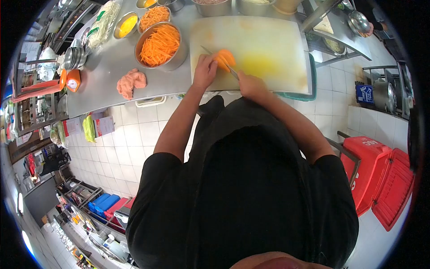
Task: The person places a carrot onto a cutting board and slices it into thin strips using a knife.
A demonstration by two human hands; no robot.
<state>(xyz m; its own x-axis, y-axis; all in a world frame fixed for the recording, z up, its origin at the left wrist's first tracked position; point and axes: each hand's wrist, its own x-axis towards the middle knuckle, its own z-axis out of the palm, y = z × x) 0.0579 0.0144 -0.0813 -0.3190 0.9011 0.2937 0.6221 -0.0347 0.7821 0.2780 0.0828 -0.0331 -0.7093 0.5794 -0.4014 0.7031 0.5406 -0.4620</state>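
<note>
On the white cutting board (286, 49) lies a rounded orange piece of food (225, 57), perhaps carrot; its exact kind is unclear. The fingers of my left hand (205, 71) are bent and press against its left side. A knife (233, 72) crosses the orange piece, its pointed tip showing beyond it at the upper left. My right hand (253, 86) is wrapped round the knife's handle, which is mostly hidden, and looks slightly blurred. To the right of the piece, a yellow stain marks the board.
Left of the board stand metal bowls of shredded carrot (160, 45) and a bowl with yellow contents (128, 25). A crumpled pink cloth (131, 84) lies near the table's front edge. Farther left is an orange scale (73, 83). A red cooler box (366, 170) stands on the floor at right.
</note>
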